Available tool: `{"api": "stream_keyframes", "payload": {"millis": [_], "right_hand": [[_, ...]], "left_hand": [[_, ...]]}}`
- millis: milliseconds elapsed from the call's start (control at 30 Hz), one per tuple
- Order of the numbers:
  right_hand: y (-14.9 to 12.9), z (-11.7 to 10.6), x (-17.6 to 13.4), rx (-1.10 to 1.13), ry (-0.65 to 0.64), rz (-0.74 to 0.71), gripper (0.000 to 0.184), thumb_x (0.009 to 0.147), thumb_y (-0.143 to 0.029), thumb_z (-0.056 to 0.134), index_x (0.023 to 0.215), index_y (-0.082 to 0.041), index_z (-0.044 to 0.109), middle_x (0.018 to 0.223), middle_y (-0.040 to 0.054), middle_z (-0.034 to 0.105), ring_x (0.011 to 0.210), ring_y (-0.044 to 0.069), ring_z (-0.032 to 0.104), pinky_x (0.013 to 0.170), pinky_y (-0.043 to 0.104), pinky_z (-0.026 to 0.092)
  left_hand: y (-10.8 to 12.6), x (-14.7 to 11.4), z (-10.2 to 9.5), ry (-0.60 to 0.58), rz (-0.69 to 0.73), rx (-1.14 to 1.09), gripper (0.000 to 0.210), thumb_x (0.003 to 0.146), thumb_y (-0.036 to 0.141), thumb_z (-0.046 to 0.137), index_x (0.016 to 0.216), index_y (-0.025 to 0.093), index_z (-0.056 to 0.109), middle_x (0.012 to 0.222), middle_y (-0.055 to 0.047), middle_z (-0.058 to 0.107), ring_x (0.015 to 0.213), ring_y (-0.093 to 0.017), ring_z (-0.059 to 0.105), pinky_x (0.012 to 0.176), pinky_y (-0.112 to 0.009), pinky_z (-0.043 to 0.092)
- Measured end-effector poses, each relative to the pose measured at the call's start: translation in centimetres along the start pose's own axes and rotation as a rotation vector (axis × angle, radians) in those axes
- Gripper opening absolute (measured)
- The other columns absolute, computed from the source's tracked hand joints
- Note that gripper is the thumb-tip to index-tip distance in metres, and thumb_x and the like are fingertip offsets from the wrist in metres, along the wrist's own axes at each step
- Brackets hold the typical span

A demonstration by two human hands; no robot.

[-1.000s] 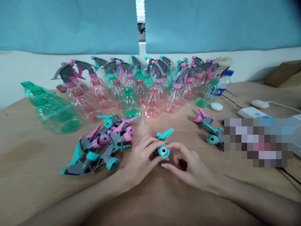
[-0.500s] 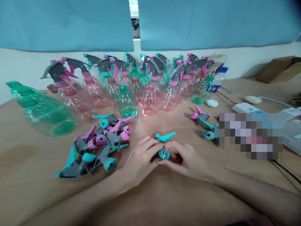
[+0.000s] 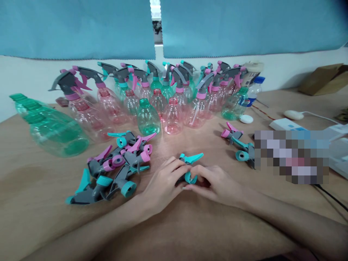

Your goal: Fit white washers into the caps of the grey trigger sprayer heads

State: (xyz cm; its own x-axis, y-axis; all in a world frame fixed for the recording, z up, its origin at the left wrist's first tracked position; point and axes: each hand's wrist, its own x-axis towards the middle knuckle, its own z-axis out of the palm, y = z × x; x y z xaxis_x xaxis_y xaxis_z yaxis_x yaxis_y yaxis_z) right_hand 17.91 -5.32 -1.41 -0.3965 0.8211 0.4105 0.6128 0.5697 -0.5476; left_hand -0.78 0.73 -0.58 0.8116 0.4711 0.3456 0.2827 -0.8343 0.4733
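Near the table's front, my left hand (image 3: 166, 177) is closed round the grey body of a trigger spray head (image 3: 193, 158) with a teal lever and teal collar. The collar's open end faces me. My right hand (image 3: 216, 183) is closed too, its bent fingers at the collar; its fingertips are partly hidden there. Left of my hands lies a loose pile of spray heads (image 3: 129, 156), grey with pink or teal parts. A pink-and-grey spray head (image 3: 231, 133) and a teal-and-grey spray head (image 3: 243, 155) rest on the right.
Several clear pink and green bottles stand in rows at the back, many topped with spray heads. A green bottle without a head (image 3: 148, 119) and a pink one (image 3: 173, 121) stand in front. A power strip (image 3: 288, 125), cables and a cardboard box (image 3: 322, 80) are on the right.
The fingers of my right hand have shifted slightly at the teal collar. My left hand keeps its hold, and the things on the table stay where they were.
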Motion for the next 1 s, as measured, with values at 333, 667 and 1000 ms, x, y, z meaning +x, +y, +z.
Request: {"api": "stream_keyframes", "payload": {"millis": [333,667,1000], "right_hand": [[0.2,-0.1,0.0,0.109,0.018,0.085,0.023,0.086,-0.038,0.058,0.076,-0.019,0.049,0.063,-0.0049,0.049,0.053,0.008,0.044,0.051,0.019,0.034],[-0.4,-0.8,0.0,0.191,0.065,0.183,0.030,0.091,-0.033,0.051,0.066,-0.018,0.057,0.060,-0.0037,0.055,0.052,0.007,0.046,0.051,0.019,0.036],[0.9,-0.7,-0.7,0.257,0.300,0.275,0.014,0.083,-0.030,0.062,0.082,-0.022,0.050,0.077,-0.0016,0.063,0.067,0.011,0.063,0.057,0.021,0.050]], "left_hand": [[0.4,0.3,-0.3,0.017,-0.032,-0.035,0.019,0.083,0.018,0.065,0.100,0.018,0.059,0.098,-0.004,0.062,0.090,-0.020,0.052,0.080,-0.033,0.046],[0.5,0.3,-0.2,0.048,-0.052,-0.033,0.025,0.081,0.032,0.067,0.102,0.019,0.062,0.097,-0.003,0.064,0.089,-0.019,0.054,0.080,-0.033,0.047],[0.6,0.4,-0.6,0.080,-0.110,-0.105,0.027,0.078,0.026,0.071,0.103,0.022,0.061,0.097,-0.001,0.063,0.091,-0.018,0.055,0.080,-0.032,0.046]]}}
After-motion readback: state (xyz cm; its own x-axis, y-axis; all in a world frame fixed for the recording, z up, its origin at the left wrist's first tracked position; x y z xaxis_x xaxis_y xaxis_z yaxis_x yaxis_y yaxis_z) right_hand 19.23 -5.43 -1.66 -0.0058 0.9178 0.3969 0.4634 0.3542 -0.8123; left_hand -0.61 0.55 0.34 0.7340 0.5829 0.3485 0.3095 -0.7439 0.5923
